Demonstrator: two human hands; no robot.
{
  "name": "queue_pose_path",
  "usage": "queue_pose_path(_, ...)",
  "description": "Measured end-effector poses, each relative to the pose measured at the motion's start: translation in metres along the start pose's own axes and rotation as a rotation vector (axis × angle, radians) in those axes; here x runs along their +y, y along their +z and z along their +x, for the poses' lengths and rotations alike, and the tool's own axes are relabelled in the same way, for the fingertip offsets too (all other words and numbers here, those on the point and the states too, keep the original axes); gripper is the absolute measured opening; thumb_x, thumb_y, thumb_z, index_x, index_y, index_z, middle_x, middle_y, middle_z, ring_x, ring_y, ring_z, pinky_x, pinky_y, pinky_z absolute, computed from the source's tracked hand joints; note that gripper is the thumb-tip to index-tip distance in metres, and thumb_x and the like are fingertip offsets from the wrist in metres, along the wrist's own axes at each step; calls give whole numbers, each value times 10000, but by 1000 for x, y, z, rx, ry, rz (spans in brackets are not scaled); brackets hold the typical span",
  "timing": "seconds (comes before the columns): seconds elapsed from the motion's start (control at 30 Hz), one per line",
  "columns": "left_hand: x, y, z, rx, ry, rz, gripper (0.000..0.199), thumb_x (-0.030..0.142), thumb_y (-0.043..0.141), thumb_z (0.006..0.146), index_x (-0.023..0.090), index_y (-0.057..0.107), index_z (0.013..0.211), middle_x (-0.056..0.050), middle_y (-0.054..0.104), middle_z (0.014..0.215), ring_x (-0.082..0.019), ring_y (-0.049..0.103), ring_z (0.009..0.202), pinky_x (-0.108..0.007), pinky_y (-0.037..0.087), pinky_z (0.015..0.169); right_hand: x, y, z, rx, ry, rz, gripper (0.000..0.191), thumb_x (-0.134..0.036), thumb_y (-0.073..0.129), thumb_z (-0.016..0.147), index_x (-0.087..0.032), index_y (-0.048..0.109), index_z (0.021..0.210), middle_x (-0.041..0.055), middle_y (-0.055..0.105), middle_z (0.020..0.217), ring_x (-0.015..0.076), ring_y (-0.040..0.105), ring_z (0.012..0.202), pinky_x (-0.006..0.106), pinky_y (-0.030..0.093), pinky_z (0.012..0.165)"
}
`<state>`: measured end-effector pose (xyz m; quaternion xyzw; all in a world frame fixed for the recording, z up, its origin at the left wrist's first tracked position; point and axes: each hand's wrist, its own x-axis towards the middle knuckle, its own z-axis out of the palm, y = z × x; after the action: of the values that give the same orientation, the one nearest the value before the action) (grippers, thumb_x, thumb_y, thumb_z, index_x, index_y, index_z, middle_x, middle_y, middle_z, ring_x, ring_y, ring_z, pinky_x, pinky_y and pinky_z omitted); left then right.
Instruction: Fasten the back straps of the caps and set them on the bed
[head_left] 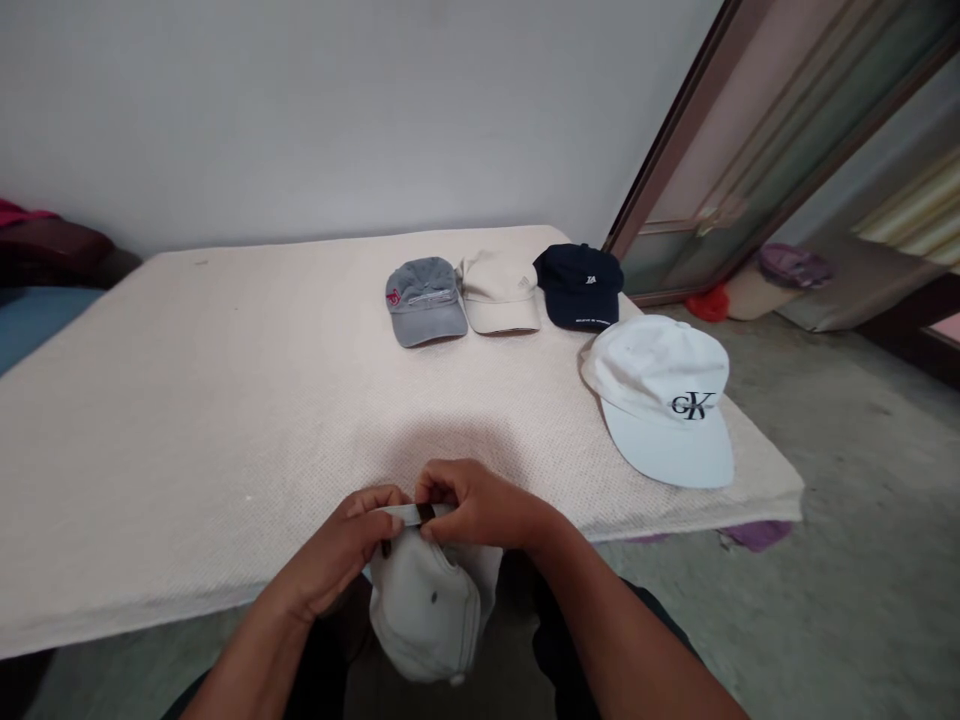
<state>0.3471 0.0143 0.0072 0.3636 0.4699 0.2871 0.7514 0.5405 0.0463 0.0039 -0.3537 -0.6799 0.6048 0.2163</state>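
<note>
A light-coloured baseball cap (424,610) hangs in front of my body at the near edge of the table, its crown down and its back strap up. My left hand (349,540) pinches one end of the strap between thumb and fingers. On the other side, my right hand (476,505) is closed on the strap beside a dark buckle (425,513). Part of the strap is hidden behind my fingers. The cap's brim is mostly out of sight.
A cloth-covered table (225,420) spreads before me. Along its back right lie a grey cap (427,300), a beige cap (499,290) and a navy cap (581,285). A white cap with black letters (664,395) sits near the right edge. A wall (337,120) stands behind.
</note>
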Motion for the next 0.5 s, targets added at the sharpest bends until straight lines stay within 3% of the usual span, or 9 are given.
queue_pose_path(0.23, -4, 4, 4, 63, 57, 147, 234, 314, 704, 693, 182, 511, 702, 27, 521, 665, -108, 435, 594, -231, 279, 540, -3, 7, 1, 15, -9, -132, 152, -148, 628, 634, -182, 555, 762, -19, 559, 725, 118, 488, 672, 223, 347, 576)
queue_pose_path(0.5, -4, 5, 4, 50, 56, 1, 194, 259, 700, 726, 170, 527, 719, 41, 504, 639, -75, 426, 573, -193, 299, 527, 4, 6, 2, 29, -12, -80, 192, -220, 673, 654, -181, 587, 821, -15, 577, 761, 114, 501, 686, 220, 364, 588)
